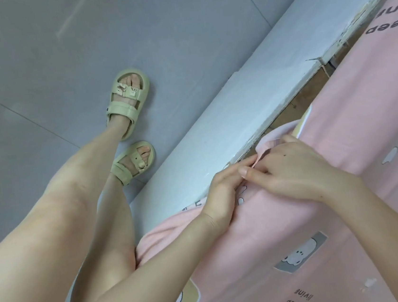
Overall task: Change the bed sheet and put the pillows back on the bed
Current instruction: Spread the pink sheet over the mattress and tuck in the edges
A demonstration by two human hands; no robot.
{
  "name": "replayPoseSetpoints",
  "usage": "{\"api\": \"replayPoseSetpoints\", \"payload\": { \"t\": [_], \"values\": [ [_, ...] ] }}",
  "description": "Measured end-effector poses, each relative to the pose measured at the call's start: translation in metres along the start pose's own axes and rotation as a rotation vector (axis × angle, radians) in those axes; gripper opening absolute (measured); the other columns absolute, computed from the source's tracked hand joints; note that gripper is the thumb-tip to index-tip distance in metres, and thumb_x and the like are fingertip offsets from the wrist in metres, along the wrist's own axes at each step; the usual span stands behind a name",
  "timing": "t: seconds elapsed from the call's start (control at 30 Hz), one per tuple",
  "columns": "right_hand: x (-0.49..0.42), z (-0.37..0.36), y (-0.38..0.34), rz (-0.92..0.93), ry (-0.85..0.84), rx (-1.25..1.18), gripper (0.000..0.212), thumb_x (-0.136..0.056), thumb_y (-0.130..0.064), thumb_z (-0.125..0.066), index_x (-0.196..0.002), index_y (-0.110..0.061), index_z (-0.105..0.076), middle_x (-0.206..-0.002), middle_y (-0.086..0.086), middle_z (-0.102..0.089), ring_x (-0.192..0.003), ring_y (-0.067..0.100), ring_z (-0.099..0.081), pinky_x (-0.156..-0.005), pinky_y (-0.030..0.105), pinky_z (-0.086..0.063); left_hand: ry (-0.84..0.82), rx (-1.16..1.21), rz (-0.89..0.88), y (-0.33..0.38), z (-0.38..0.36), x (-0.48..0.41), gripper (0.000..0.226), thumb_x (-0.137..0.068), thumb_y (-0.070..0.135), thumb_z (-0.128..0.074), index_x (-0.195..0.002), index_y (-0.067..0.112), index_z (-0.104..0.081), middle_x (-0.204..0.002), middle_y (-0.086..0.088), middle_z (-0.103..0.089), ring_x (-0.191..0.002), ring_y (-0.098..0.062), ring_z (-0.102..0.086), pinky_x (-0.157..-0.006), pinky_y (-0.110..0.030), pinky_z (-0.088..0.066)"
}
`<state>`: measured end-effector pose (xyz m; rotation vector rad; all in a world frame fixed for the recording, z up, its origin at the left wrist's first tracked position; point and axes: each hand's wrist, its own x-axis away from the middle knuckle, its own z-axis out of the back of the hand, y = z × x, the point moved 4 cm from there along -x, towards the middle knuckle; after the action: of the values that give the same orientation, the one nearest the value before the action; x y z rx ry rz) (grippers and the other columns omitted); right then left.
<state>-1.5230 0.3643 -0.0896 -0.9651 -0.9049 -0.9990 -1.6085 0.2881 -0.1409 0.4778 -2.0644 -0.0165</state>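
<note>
1. On my feed the pink bed sheet [288,227], with cartoon prints and "Keep living" lettering, fills the right and lower right of the frame.
2. Its edge is bunched at centre right, right up against the white bed rail [238,116] that runs diagonally toward the upper right.
3. The left hand [222,192] pinches that folded edge, fingers reaching along it.
4. The right hand [296,167] touches the left one, fingers curled, thumb pressed on the same fold.
5. A brown board [310,91] shows between rail and sheet.
6. Left of centre: pale green sandals [126,102] on a grey tiled floor [58,55].
</note>
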Motion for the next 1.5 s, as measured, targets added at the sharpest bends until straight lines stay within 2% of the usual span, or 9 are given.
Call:
{"api": "replayPoseSetpoints", "payload": {
  "t": [0.17,0.3,0.47,0.6,0.77,0.97,1.1,1.23,1.5],
  "values": [
    [0.001,-0.004,0.007,0.015,-0.012,-0.049,0.059,-0.091,-0.061,-0.010,-0.049,-0.049,-0.049,-0.104,-0.004,-0.065,-0.109,0.014,-0.035,-0.092,0.024,-0.020,-0.190,0.001,0.193,-0.004,0.000,-0.020,0.058,-0.098,0.057,-0.021,-0.126,0.025,-0.061,-0.121,-0.002,-0.065,-0.116,-0.020,-0.059,-0.107,-0.036,-0.039],
    [-0.002,-0.007,0.009,0.045,0.015,-0.028,0.050,-0.089,-0.060,-0.011,-0.063,-0.041,-0.049,-0.089,-0.008,-0.065,-0.100,0.017,-0.042,-0.088,0.026,-0.026,-0.228,-0.259,0.284,-0.005,-0.003,-0.032,0.067,-0.092,0.068,-0.017,-0.116,0.028,-0.066,-0.113,-0.003,-0.069,-0.106,-0.016,-0.064,-0.100,-0.032,-0.045],
    [0.006,0.017,0.028,0.001,0.316,-0.106,0.065,-0.080,-0.065,-0.009,-0.076,-0.033,-0.064,-0.076,-0.010,-0.063,-0.085,0.015,-0.057,-0.083,0.030,-0.041,-0.262,-0.464,0.380,-0.006,-0.001,-0.051,0.068,-0.081,0.082,-0.015,-0.119,0.045,-0.058,-0.123,0.008,-0.062,-0.113,-0.014,-0.058,-0.103,-0.036,-0.040],
    [-0.022,0.021,0.039,-0.053,0.046,0.284,0.071,-0.089,-0.064,-0.005,-0.096,-0.036,-0.070,-0.095,-0.011,-0.067,-0.107,0.009,-0.053,-0.101,0.030,-0.024,-0.214,-0.580,0.506,-0.004,0.001,-0.052,0.078,-0.078,0.084,-0.007,-0.104,0.041,-0.066,-0.096,-0.001,-0.066,-0.078,-0.020,-0.054,-0.064,-0.028,-0.039],
    [-0.065,0.003,0.052,-0.276,-0.382,0.158,0.077,-0.087,-0.075,-0.011,-0.136,-0.029,-0.048,-0.146,-0.001,-0.042,-0.134,0.021,-0.038,-0.106,0.033,-0.030,-0.046,-0.526,0.404,-0.002,0.004,-0.046,0.076,-0.091,0.068,-0.004,-0.119,0.026,-0.062,-0.120,-0.002,-0.063,-0.106,-0.021,-0.056,-0.091,-0.028,-0.041],
    [-0.092,-0.016,0.043,-0.453,-0.673,-0.084,0.077,-0.089,-0.072,-0.015,-0.133,-0.021,-0.053,-0.142,0.005,-0.046,-0.126,0.024,-0.047,-0.109,0.038,-0.030,0.091,-0.682,0.184,-0.003,0.035,-0.015,0.063,-0.097,0.058,-0.019,-0.099,0.018,-0.067,-0.087,0.006,-0.065,-0.086,-0.014,-0.056,-0.086,-0.027,-0.041],
    [-0.070,-0.004,0.031,-0.301,-0.330,0.260,0.066,-0.095,-0.064,-0.014,-0.120,-0.023,-0.060,-0.134,0.003,-0.054,-0.124,0.022,-0.049,-0.088,0.032,-0.035,0.081,-0.903,0.005,-0.005,0.050,0.010,0.045,-0.100,0.047,-0.028,-0.107,0.022,-0.065,-0.105,0.008,-0.066,-0.102,-0.013,-0.056,-0.085,-0.024,-0.038],
    [-0.029,0.005,-0.008,-0.086,0.118,0.053,0.058,-0.099,-0.053,-0.019,-0.063,-0.020,-0.050,-0.068,-0.003,-0.054,-0.081,0.024,-0.051,-0.076,0.033,-0.032,0.266,-1.036,-0.166,-0.008,0.089,0.033,0.048,-0.091,0.046,-0.028,-0.104,0.021,-0.066,-0.107,0.001,-0.064,-0.107,-0.016,-0.051,-0.087,-0.024,-0.034],
    [0.018,-0.080,-0.050,-0.003,0.334,0.251,0.062,-0.085,-0.056,-0.030,-0.099,-0.014,-0.073,-0.093,0.003,-0.070,-0.099,0.031,-0.061,-0.106,0.057,-0.019,0.155,-1.064,0.210,-0.059,0.156,0.061,0.035,-0.097,0.047,-0.037,-0.129,0.044,-0.049,-0.128,0.006,-0.050,-0.129,-0.012,-0.038,-0.110,-0.029,-0.026]
  ]
}}
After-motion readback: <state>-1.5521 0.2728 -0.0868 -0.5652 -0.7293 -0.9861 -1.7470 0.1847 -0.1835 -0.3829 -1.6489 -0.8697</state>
